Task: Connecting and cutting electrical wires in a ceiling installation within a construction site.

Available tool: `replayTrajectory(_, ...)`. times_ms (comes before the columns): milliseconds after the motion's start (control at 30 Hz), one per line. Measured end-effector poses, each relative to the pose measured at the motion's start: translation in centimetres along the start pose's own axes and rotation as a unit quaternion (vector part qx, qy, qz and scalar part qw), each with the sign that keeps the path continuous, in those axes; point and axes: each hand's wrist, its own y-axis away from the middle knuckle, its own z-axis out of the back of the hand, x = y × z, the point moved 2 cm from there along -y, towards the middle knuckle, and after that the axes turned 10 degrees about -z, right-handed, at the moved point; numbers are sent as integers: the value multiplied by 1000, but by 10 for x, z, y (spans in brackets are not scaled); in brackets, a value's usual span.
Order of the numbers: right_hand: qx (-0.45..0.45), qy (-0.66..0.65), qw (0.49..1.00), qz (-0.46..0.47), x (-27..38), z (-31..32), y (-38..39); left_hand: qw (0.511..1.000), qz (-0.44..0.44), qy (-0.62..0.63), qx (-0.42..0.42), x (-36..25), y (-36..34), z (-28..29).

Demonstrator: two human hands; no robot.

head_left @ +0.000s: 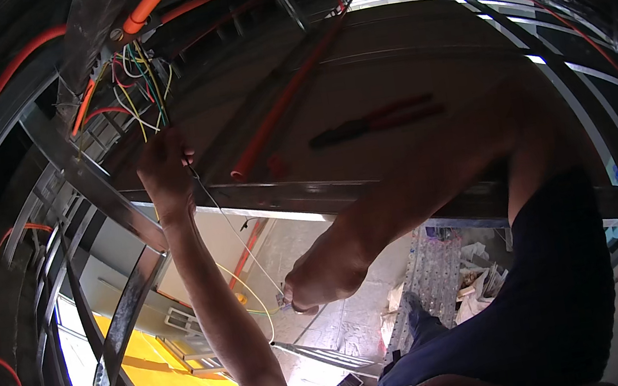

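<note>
My left hand (166, 169) is raised at the upper left, its fingers closed around a bundle of coloured wires (145, 82). Green, yellow, white and red strands hang into it from an orange conduit (154, 3) overhead. A thin pale wire (230, 221) runs down from near this hand to my right hand (325, 276), which pinches it lower down, near the middle. My right arm reaches over a dark panel (401, 61), and its fingertips are partly hidden. A yellow wire (254, 299) hangs in a loop between my arms.
Pliers with red handles (377, 118) lie on the dark panel, beside a long orange pipe (289, 105) and a short orange piece (276, 167). Metal framing strips (119, 330) cross at the left. Far below are the floor (344, 330), a speckled plank (433, 262) and yellow sheeting (167, 363).
</note>
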Motion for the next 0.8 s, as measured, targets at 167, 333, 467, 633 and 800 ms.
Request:
replayTrajectory(167,-45,-15,996,69,-6,-13,-8,1000,8,-5,9,4,0,-2)
replayTrajectory(333,-18,29,993,114,0,-10,-1,999,27,-22,15,10,0,-3)
replayTrajectory(467,-25,13,995,92,8,-3,6,997,61,33,24,14,-2,2)
replayTrajectory(633,-43,1,997,70,20,12,13,990,125,53,50,22,-8,12)
replayTrajectory(800,-119,-17,992,24,26,49,24,973,151,163,61,33,-14,13)
